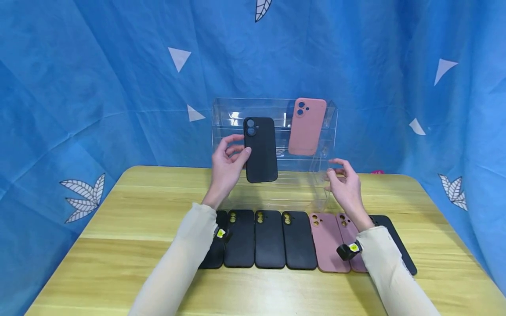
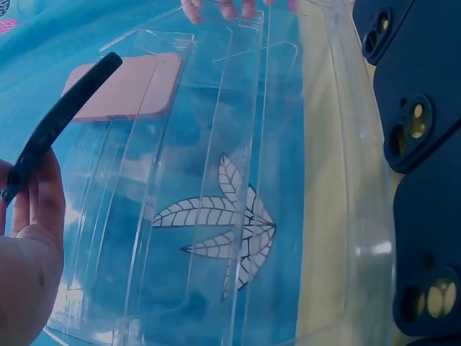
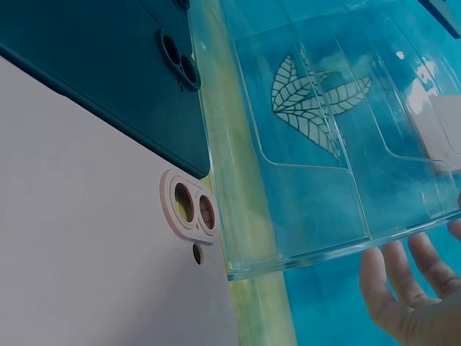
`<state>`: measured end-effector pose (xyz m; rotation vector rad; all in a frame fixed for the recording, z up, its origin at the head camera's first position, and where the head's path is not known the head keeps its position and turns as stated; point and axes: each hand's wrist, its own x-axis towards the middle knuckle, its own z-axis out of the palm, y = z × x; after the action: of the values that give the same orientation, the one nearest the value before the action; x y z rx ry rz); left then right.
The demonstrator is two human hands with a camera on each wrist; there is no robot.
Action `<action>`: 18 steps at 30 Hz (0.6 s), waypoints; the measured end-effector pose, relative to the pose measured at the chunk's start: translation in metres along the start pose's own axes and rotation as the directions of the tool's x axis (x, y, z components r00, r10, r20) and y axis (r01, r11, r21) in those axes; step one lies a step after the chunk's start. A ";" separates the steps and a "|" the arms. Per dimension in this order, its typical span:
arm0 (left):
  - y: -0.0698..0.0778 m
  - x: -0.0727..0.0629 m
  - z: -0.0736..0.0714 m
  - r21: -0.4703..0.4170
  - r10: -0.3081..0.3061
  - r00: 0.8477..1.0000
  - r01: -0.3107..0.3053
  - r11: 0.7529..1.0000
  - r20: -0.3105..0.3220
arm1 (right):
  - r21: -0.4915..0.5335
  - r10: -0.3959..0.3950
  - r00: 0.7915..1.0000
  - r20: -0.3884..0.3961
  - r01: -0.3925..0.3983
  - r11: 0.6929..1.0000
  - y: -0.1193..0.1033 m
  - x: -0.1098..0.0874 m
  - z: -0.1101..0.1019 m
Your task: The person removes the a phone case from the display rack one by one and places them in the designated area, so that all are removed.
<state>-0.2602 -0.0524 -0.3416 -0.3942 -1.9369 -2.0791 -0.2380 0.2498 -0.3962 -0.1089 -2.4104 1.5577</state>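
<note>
My left hand point(image 1: 228, 165) pinches a black phone case point(image 1: 262, 149) by its left edge, upright in front of the clear acrylic stand point(image 1: 276, 202). In the left wrist view that case shows edge-on at the left. A pink phone case point(image 1: 308, 127) stands on an upper tier of the stand, at the right. Beside the stand's right side is my right hand point(image 1: 345, 184), fingers loosely bent and holding nothing. The right wrist view puts its fingertips point(image 3: 372, 261) close to the stand's edge; whether they touch it I cannot tell.
Along the stand's front, several black cases point(image 1: 270, 241) and two pink cases point(image 1: 330, 245) lie in a row on the wooden table point(image 1: 118, 245). Another black case point(image 1: 399, 245) ends the row at the right, partly under my right forearm. A blue patterned curtain point(image 1: 118, 87) hangs behind.
</note>
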 end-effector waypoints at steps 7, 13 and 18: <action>-0.003 -0.015 -0.008 -0.015 -0.029 1.000 0.029 0.999 -0.007 | -0.003 0.000 1.000 0.014 0.000 1.000 0.001 -0.001 -0.001; -0.005 -0.023 -0.015 -0.002 -0.032 0.999 0.032 0.999 0.002 | 0.004 -0.010 1.000 0.007 0.010 1.000 0.001 -0.001 0.000; -0.006 -0.030 -0.021 -0.009 -0.044 0.999 0.044 0.999 0.021 | 0.010 -0.013 1.000 0.003 0.013 1.000 0.001 0.000 0.000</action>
<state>-0.2350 -0.0722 -0.3597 -0.3798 -1.9654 -2.1201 -0.2375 0.2505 -0.3971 -0.0884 -2.4008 1.5652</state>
